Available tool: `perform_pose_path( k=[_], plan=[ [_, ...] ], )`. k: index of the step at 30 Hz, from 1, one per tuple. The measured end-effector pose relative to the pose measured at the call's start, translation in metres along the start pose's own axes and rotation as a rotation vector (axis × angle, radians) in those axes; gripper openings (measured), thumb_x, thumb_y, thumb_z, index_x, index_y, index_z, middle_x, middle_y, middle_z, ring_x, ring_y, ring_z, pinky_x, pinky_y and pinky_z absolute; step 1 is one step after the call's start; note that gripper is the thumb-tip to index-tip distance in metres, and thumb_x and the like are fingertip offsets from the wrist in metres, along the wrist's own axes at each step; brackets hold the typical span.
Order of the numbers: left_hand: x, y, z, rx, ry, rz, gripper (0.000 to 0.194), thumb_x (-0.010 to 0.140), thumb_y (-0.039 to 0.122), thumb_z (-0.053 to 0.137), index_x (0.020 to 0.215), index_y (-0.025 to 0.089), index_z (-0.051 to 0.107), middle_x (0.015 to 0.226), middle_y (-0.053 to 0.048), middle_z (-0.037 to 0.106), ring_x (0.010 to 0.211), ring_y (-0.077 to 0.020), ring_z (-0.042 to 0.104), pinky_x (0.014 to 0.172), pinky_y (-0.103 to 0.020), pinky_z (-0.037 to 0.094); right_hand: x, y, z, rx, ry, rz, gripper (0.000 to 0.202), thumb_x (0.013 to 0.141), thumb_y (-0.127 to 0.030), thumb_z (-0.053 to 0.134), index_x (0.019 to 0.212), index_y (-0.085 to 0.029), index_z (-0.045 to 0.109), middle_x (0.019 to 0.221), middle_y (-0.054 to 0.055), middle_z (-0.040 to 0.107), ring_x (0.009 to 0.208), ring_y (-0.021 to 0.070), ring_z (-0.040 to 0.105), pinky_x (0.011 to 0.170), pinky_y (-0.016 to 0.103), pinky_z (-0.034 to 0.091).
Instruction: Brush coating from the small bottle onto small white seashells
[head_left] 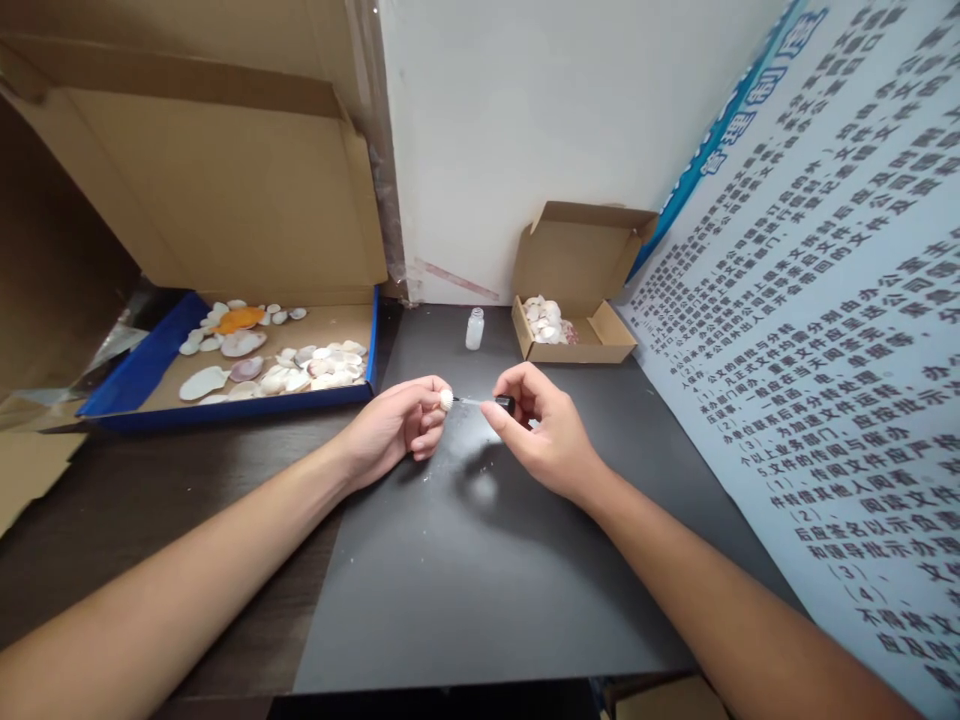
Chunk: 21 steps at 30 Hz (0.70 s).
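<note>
Between the thumb and fingers of my left hand (397,425) is a small white ribbed seashell (446,400). My right hand (547,430) pinches the black cap of a brush applicator (504,404), whose thin pale stem points left. The brush tip meets the shell's right side, or comes very near it. Behind both hands a small bottle (475,330) of whitish translucent material stands upright, uncapped.
An open blue-edged cardboard box (225,408) at the left holds many shells and an orange one. A smaller cardboard box (581,352) with shells stands at the back right. A grey mat (465,600) covers the table; a printed board (847,300) leans at right.
</note>
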<state>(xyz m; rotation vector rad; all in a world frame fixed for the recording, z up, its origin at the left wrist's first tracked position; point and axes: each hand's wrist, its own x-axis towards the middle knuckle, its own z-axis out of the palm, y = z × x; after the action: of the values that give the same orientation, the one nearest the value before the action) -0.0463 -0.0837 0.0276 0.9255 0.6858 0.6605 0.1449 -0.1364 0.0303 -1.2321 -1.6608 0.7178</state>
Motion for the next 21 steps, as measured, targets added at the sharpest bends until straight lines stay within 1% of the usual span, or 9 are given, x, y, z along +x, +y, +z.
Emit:
perform_pose_path(
  k=[3, 6, 8, 11, 13, 16, 18, 21],
  plan=[
    [0.0001, 0.0001, 0.0004, -0.018, 0.002, -0.002, 0.003, 0.082, 0.017, 0.054, 0.08, 0.017, 0.052, 0.057, 0.007, 0.038, 0.041, -0.0059, 0.037, 0.041, -0.018, 0.033, -0.0006, -0.0005, 0.0005, 0.054, -0.03, -0.025, 0.016, 0.087, -0.033, 0.063, 0.089, -0.023, 0.05, 0.063, -0.007, 0.043, 0.054, 0.0107, 0.041, 0.052, 0.025, 0.034],
    [0.0009, -0.0002, 0.0002, -0.036, -0.005, 0.008, 0.004, 0.082, 0.016, 0.054, 0.079, 0.017, 0.052, 0.057, 0.006, 0.038, 0.041, -0.0057, 0.036, 0.041, -0.018, 0.032, -0.0002, -0.0003, 0.001, -0.028, 0.017, 0.001, 0.015, 0.086, -0.03, 0.063, 0.086, -0.023, 0.049, 0.06, -0.008, 0.041, 0.052, 0.0101, 0.038, 0.052, 0.025, 0.032],
    [0.0015, -0.0007, -0.0003, -0.041, -0.008, 0.014, 0.005, 0.082, 0.015, 0.053, 0.078, 0.016, 0.052, 0.057, 0.006, 0.038, 0.042, -0.0054, 0.036, 0.041, -0.018, 0.032, 0.0003, -0.0002, 0.0011, -0.044, 0.053, 0.013, 0.015, 0.087, -0.029, 0.063, 0.085, -0.023, 0.049, 0.06, -0.008, 0.041, 0.053, 0.01, 0.038, 0.052, 0.025, 0.032],
    [0.0019, -0.0013, -0.0009, -0.038, -0.009, 0.019, 0.004, 0.081, 0.014, 0.053, 0.078, 0.016, 0.052, 0.058, 0.006, 0.039, 0.042, -0.0055, 0.036, 0.041, -0.018, 0.032, 0.0006, -0.0001, 0.001, 0.02, 0.034, -0.006, 0.015, 0.088, -0.031, 0.062, 0.087, -0.023, 0.05, 0.063, -0.007, 0.045, 0.054, 0.0103, 0.041, 0.053, 0.025, 0.034],
    [0.0016, -0.0014, -0.001, -0.035, -0.009, 0.021, 0.004, 0.081, 0.014, 0.053, 0.077, 0.016, 0.053, 0.059, 0.006, 0.039, 0.042, -0.0057, 0.037, 0.041, -0.019, 0.033, 0.0008, 0.0004, 0.001, 0.013, 0.016, -0.003, 0.015, 0.087, -0.031, 0.063, 0.088, -0.023, 0.051, 0.065, -0.006, 0.046, 0.055, 0.0105, 0.043, 0.054, 0.026, 0.036],
    [0.0007, -0.0013, -0.0003, -0.026, -0.01, 0.024, 0.005, 0.081, 0.015, 0.053, 0.076, 0.016, 0.053, 0.059, 0.006, 0.04, 0.042, -0.006, 0.037, 0.041, -0.019, 0.034, 0.0011, 0.0016, 0.0009, -0.035, 0.055, 0.023, 0.014, 0.087, -0.03, 0.063, 0.089, -0.022, 0.051, 0.065, -0.006, 0.045, 0.056, 0.0107, 0.042, 0.054, 0.026, 0.035],
    [0.0003, -0.0012, 0.0005, -0.018, -0.004, 0.025, 0.005, 0.08, 0.015, 0.054, 0.076, 0.017, 0.052, 0.058, 0.006, 0.039, 0.043, -0.0062, 0.037, 0.041, -0.019, 0.034, 0.0008, 0.0017, 0.0008, 0.019, 0.069, 0.009, 0.015, 0.087, -0.03, 0.063, 0.092, -0.023, 0.05, 0.065, -0.007, 0.043, 0.056, 0.011, 0.042, 0.054, 0.026, 0.036],
    [0.0002, -0.0016, 0.0012, -0.011, -0.002, 0.024, 0.006, 0.079, 0.016, 0.056, 0.076, 0.017, 0.052, 0.056, 0.007, 0.036, 0.044, -0.006, 0.035, 0.042, -0.017, 0.032, 0.0, 0.0005, 0.0008, 0.076, 0.049, -0.016, 0.017, 0.087, -0.03, 0.063, 0.092, -0.024, 0.048, 0.065, -0.007, 0.044, 0.055, 0.0109, 0.042, 0.053, 0.026, 0.036]
  ],
)
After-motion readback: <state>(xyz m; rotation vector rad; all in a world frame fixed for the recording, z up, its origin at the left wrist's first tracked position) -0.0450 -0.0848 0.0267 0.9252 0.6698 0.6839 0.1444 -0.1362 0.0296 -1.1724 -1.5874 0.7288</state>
